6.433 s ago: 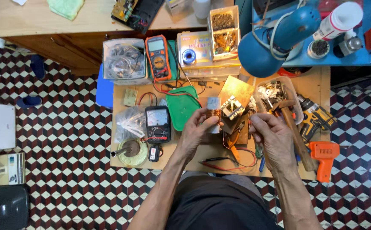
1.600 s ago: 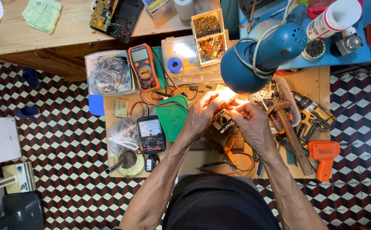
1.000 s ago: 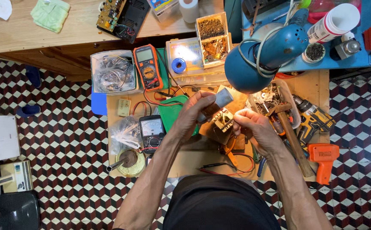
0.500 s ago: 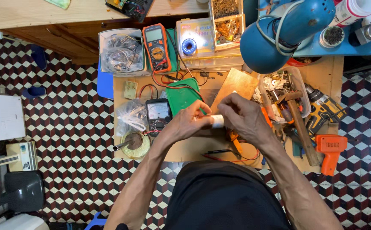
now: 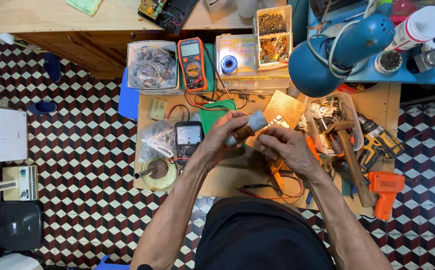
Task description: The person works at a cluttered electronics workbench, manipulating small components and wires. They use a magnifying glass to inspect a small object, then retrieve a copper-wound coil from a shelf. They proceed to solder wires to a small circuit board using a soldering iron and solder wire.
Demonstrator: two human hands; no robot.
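Observation:
My left hand (image 5: 221,137) grips a small coil part (image 5: 246,130), a brown copper-wound body with a pale grey cap at its upper end. My right hand (image 5: 283,146) is right beside it, its fingertips at the part's lower right side. Both hands are over the middle of a low wooden work board (image 5: 227,175). Under them lie a wooden block (image 5: 283,106), a green mat (image 5: 212,108) and orange-handled pliers (image 5: 277,167). A black analogue meter (image 5: 188,138) sits just left of my left wrist.
A blue desk lamp (image 5: 327,55) hangs over the back right. An orange multimeter (image 5: 192,63), a box of wires (image 5: 151,67), a solder spool (image 5: 229,64), parts boxes (image 5: 272,32), a tool tray with a hammer (image 5: 347,150), a yellow drill (image 5: 380,142), an orange glue gun (image 5: 386,190) and a tape roll (image 5: 157,172) ring the board.
My hands came back from under the lamp toward me. The coil part is now tilted in my left hand, with my right fingers moved to its side.

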